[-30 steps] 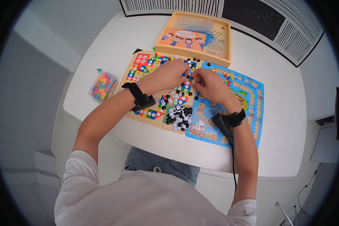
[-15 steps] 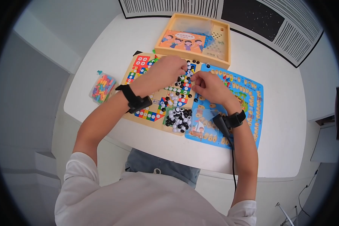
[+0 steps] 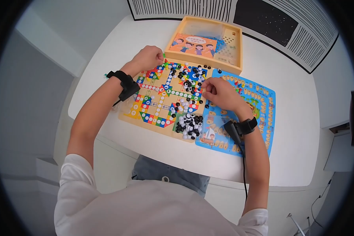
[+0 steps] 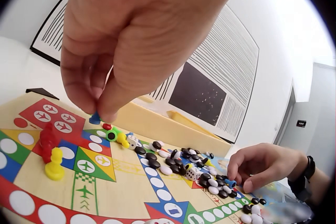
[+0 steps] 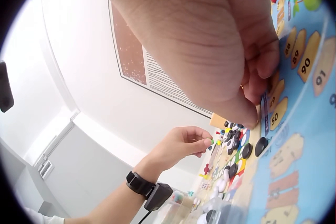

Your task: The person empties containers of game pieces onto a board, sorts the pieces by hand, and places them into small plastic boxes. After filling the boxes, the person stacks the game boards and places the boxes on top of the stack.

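Observation:
My left hand [image 3: 148, 58] is over the far left part of the ludo board [image 3: 153, 88]. Seen from the left wrist, that hand [image 4: 136, 40] pinches a small blue piece [image 4: 95, 118] between thumb and finger, above a green pawn [image 4: 111, 135] and a yellow one [image 4: 123, 140]. A red pawn [image 4: 48, 141] and another yellow pawn [image 4: 54, 165] stand nearer. My right hand [image 3: 223, 94] rests with loosely curled fingers where the two boards meet, beside black and white pieces [image 3: 189, 85]; nothing shows in its grasp.
An open wooden box [image 3: 240, 53] with a booklet [image 3: 194, 46] stands behind the boards. Nearer me, a clear tub of black and white pieces [image 3: 189, 126] sits beside a clear lid [image 3: 215, 131]. A blue board [image 3: 265, 114] lies at right.
From the crowded black and white pieces, my left hand has moved leftward to the board's far left part, uncovering them. My right hand has stayed nearly still.

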Motion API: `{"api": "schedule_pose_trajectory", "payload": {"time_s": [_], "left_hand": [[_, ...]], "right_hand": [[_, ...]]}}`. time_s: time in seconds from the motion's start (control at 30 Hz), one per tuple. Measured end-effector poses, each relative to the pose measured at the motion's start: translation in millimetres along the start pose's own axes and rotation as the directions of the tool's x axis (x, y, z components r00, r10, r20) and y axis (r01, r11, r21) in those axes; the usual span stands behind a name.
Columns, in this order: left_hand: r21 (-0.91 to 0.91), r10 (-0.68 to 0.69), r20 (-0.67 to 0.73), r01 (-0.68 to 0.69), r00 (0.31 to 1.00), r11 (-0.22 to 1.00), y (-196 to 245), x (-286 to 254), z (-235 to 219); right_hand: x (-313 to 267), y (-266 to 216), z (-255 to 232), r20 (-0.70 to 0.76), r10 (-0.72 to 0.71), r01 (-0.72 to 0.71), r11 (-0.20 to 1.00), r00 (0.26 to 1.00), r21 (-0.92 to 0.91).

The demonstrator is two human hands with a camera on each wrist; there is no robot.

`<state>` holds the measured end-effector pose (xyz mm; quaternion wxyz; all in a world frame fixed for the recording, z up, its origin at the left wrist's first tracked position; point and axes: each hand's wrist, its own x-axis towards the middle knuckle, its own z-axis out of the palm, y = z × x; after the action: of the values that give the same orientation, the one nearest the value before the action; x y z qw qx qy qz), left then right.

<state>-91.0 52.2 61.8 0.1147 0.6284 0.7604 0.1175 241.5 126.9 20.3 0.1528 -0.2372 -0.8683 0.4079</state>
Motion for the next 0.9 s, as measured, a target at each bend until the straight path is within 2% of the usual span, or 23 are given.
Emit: {"api": "schedule_pose_trajectory", "payload": {"time_s": [0.27, 0.37, 0.43, 0.47, 0.53, 0.57, 0.6, 0.63, 0.7, 0.8, 0.9], "left_hand": [[0.085, 0.010, -0.019, -0.008, 1.000, 0.996, -9.9, 5.1, 12.6], [0.141, 0.003, -0.067, 0.007, 0.998, 0.990, 12.9, -11.0, -0.5], [0.177, 0.107, -0.166, -0.078, 0.980, 0.981, 42.2, -27.7, -13.6], [0.176, 0.105, -0.165, -0.076, 0.981, 0.982, 56.9, -34.5, -20.1], [0.035, 0.144, -0.125, -0.141, 0.982, 0.989, 83.3, -45.0, -31.2], [0.033, 0.142, -0.127, -0.139, 0.982, 0.990, 90.8, -47.6, -34.3], [-0.046, 0.169, -0.123, -0.176, 0.978, 0.983, 97.1, -49.4, -36.6], [-0.124, 0.197, -0.120, -0.212, 0.973, 0.969, 101.0, -50.7, -37.8], [-0.177, 0.218, -0.114, -0.236, 0.969, 0.956, 105.6, -51.6, -39.4], [-0.260, 0.237, -0.092, -0.253, 0.967, 0.932, 108.3, -55.9, -40.5], [-0.314, 0.245, -0.066, -0.253, 0.967, 0.915, 112.1, -62.9, -37.6]], "right_hand": [[0.0, -0.5, -2.0, 0.020, 0.011, -0.011, 1.000, 1.000, 0.003], [-0.2, 2.8, -0.9, 0.008, -0.004, 0.004, 1.000, 1.000, 0.010], [0.2, 2.4, -0.9, -0.002, -0.020, 0.020, 1.000, 1.000, 0.021], [0.1, -0.3, -1.8, 0.018, 0.001, -0.001, 1.000, 1.000, 0.024], [0.9, -2.1, -0.7, 0.043, 0.020, -0.021, 0.999, 0.999, 0.026], [1.3, -1.2, 0.1, 0.035, -0.038, 0.038, 0.999, 0.999, -0.019], [1.6, -1.0, 0.2, 0.029, -0.095, 0.097, 0.993, 0.995, -0.065], [2.0, -1.0, -0.1, 0.030, -0.096, 0.098, 0.993, 0.995, -0.068], [2.7, -1.7, -1.7, 0.086, -0.058, 0.067, 0.992, 0.995, -0.110], [1.4, 4.7, 1.1, 0.077, -0.115, 0.130, 0.967, 0.990, -0.221], [-3.4, -0.6, 6.3, 0.024, -0.073, 0.077, 0.964, 0.997, -0.253]]}}
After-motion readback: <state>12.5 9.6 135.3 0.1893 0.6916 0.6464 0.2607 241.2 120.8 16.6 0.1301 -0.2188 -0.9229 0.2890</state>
